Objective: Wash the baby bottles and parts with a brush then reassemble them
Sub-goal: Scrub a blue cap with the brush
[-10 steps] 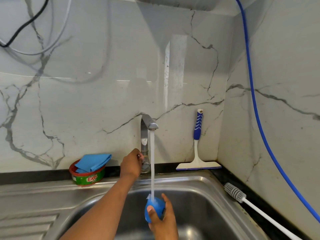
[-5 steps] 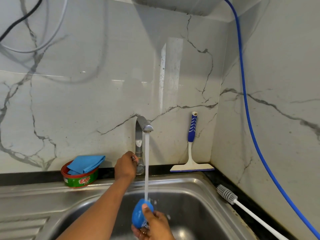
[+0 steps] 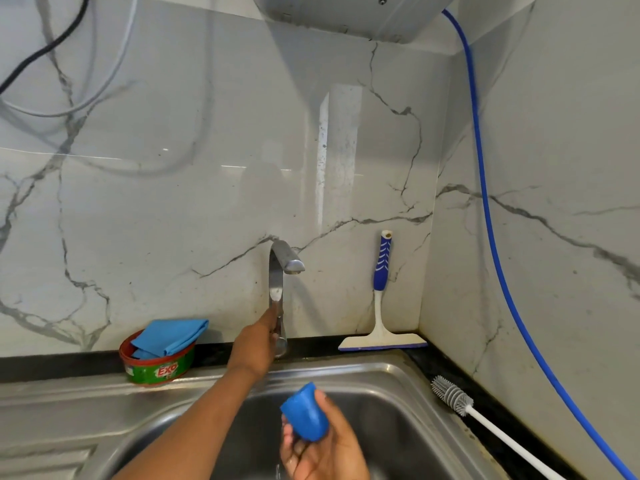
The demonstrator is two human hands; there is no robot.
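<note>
At far left on the surface, against the marble wall, an Exo tub [image 3: 157, 367] of dish soap stands with a folded blue cloth [image 3: 171, 336] tucked into it. Next along, the left hand [image 3: 254, 344] reaches over the sink [image 3: 381, 377] rim to the foot of the tap [image 3: 277, 282], its fingers wrapped round the handle [image 3: 281, 342]. No water leaves the spout.

Just right of that, low over the basin, the right hand [image 3: 322, 448] holds the blue bottle cap [image 3: 304, 412], with fingers and thumb curled round its sides and one flat end tilted up and to the left. Whether that end is the open mouth I cannot tell.

A squeegee [image 3: 381, 306] leans on the wall behind the sink. The bottle brush [image 3: 453, 398] lies on the dark surface at the right, well apart from both hands, and a blue hose [image 3: 491, 237] hangs down the side wall.

The step looks to be working the tap around a rinse of the cap. To do it well:
- Keep the cap over the basin so drips fall inside.
- Turn the handle gently to avoid splashing.
- Tip the cap mouth-down to drain it.
- For scrubbing, pass the cap to the left hand, so the right is free for the brush.

No other bottle parts are in view.
</note>
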